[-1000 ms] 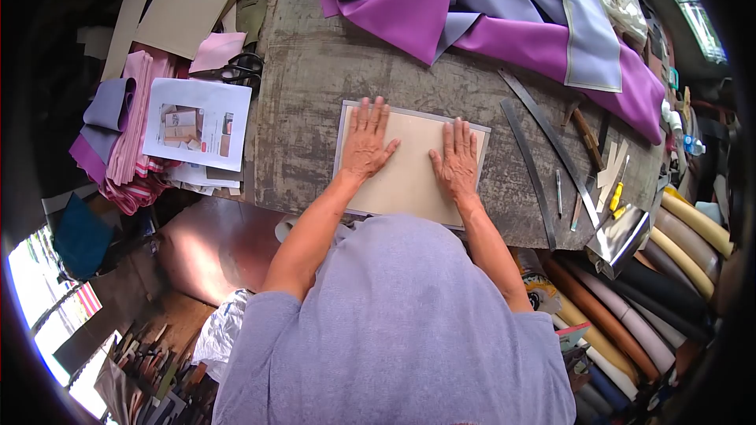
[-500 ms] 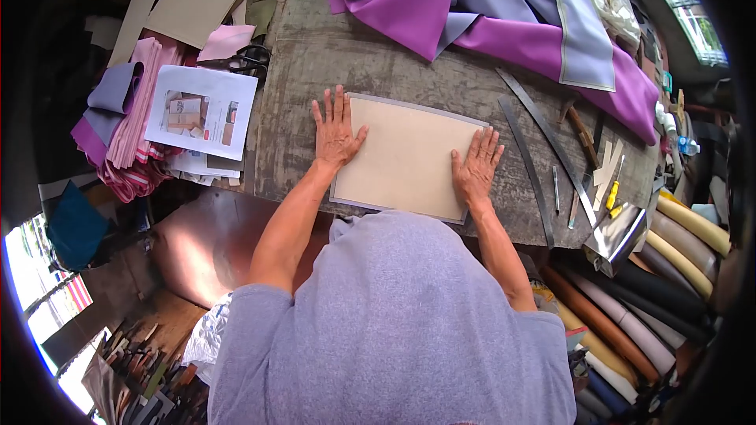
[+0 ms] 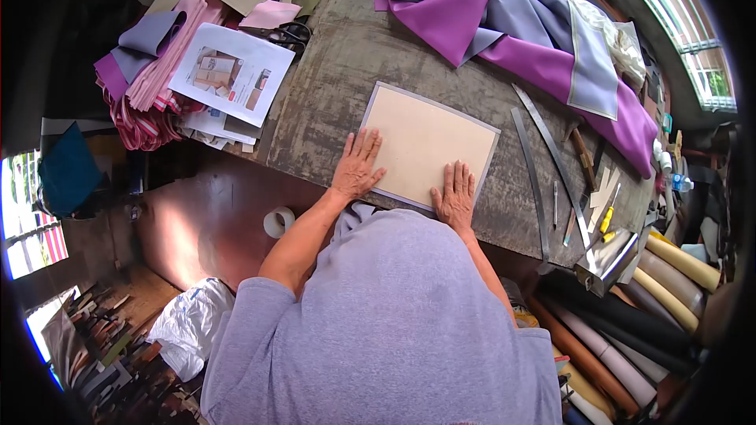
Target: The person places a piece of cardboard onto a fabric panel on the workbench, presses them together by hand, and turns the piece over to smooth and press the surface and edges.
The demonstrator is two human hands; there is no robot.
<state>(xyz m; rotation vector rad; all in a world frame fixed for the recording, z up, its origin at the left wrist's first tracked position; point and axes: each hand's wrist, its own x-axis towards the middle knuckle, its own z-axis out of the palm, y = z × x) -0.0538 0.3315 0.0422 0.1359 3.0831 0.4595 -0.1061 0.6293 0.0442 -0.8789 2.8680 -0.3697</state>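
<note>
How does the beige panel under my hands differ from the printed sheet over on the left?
The beige panel is plain with a greyish border; the printed sheet is white with pictures. The panel looks larger here than the sheet. The left hand and right hand touch the panel, while neither touches the sheet. Panel and sheet are both flat and four-sided.

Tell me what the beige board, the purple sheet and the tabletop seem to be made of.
Board: perhaps stiff card, matte; it looks plain and lies flat.
Purple sheet: maybe leather or vinyl, smooth with a slight sheen; it falls in thick folds.
Tabletop: probably wood, dull and worn, going by its streaky, scuffed brown surface.
</note>
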